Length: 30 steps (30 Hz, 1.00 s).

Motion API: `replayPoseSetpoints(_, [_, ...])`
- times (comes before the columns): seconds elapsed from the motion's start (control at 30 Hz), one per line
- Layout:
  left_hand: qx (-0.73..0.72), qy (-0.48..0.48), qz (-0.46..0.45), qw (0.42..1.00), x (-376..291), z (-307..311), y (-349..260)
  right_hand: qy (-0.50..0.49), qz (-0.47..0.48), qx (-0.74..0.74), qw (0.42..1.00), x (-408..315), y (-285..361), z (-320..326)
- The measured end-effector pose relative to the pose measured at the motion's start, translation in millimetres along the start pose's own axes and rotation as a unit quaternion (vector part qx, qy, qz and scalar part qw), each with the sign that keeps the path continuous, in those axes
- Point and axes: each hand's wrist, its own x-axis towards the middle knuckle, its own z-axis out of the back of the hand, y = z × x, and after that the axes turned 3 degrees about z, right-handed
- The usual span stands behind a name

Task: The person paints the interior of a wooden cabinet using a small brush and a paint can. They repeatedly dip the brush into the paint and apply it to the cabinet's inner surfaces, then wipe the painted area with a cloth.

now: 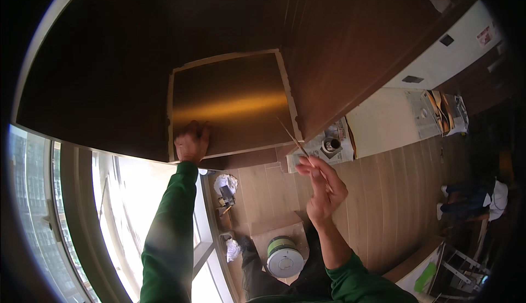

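A brushed gold-coloured metal panel [230,102] is set in dark brown wood-look panelling [115,77]. Strips of pale masking tape [287,85] run along its border. My left hand [192,142] rests on the panel's lower left corner with bent fingers; whether it holds anything is hidden. Pinched between the fingers of my right hand [324,188] is a thin pointed stick, perhaps a fine brush [296,142]. Its tip lies over the panel's lower right part in the picture; I cannot tell whether it touches.
Newspaper with an opened can [331,144] lies on a pale surface at right. Below me, a round tub [285,260] stands on a box [277,225]. White crumpled material [226,184] and tools lie by the window [139,188]. At far right are a person [472,200] and a ladder [462,267].
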Motion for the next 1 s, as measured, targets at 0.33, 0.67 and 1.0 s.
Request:
replayPoseSetpoints(0.33, [0.091,-0.016,-0.007,0.996,3.3,-11.5,29.0,-0.101,-0.226,-0.197,0.949,6.2,-133.8,245.6])
replayPoseSetpoints(0.67, [0.048,-0.01,-0.02,0.999,7.8,-6.5,27.5,0.087,-0.178,-0.44,0.876,88.7,-302.8,260.8])
replayPoseSetpoints(1.0, [0.035,0.023,0.019,0.999,9.5,-3.6,26.8,0.167,-0.019,-0.47,0.866,90.9,-303.1,276.9])
